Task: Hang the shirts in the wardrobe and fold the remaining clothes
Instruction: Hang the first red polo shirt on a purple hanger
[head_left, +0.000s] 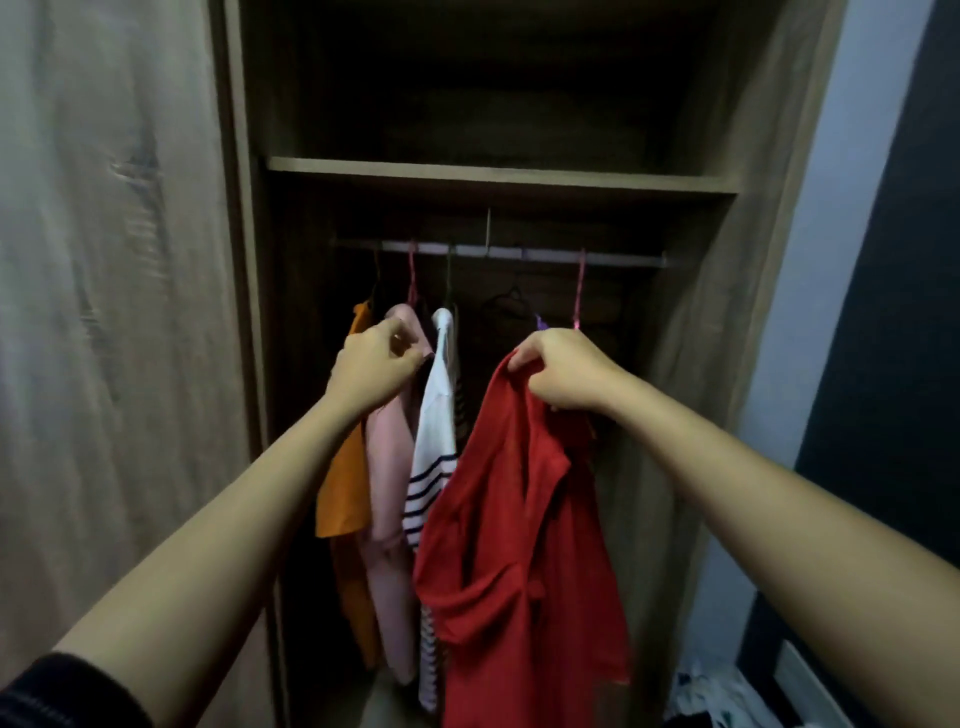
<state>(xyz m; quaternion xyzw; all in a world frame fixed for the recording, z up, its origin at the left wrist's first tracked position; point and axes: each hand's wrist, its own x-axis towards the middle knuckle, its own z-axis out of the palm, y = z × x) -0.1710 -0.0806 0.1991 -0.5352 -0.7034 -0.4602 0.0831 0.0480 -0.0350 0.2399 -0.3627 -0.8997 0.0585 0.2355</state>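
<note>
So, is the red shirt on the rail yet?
Probably: the red shirt hangs below a pink hanger hooked on the rail; the right hand hides the join.

To the right of the right hand (558, 371) a pale blue-grey wall (810, 249) runs from the top of the view downward, plain and dimly lit. Farther right, well away from that hand, a dark, almost black panel (898, 322) fills the edge of the view. Its border with the pale wall slants as it descends. Door or painted wall, I can't tell. Far below the right hand, low in the corner, a short white strip (802, 670) sits at the dark panel's foot. What it belongs to is unclear.
</note>
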